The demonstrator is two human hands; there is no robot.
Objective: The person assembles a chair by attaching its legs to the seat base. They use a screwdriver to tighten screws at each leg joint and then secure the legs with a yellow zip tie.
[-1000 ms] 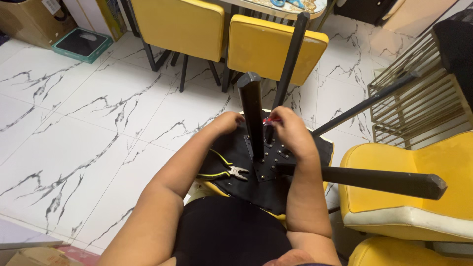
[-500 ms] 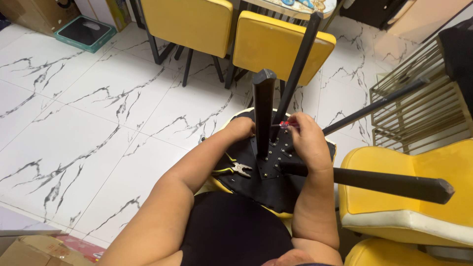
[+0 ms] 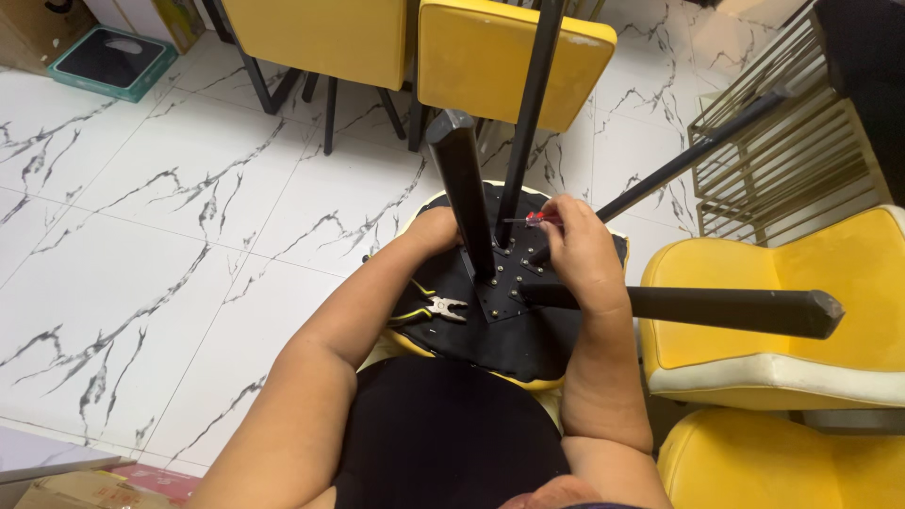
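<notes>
Camera view has dropped closer since the earlier frames; both hands stay on the upturned chair base. Right hand is closed around a small red-handled screwdriver, tip pointing toward 9 o'clock at the metal mounting plate. Left hand sits at 9 o'clock of the plate, fingers curled over the seat edge; grip hidden behind the leg, can't tell how tight. Stool underside: black fabric, round, yellow rim. Four matte black tapered legs splay out. Pliers, yellow-black handles, lie on the fabric at 8 o'clock. Floor is glossy white marble tile
</notes>
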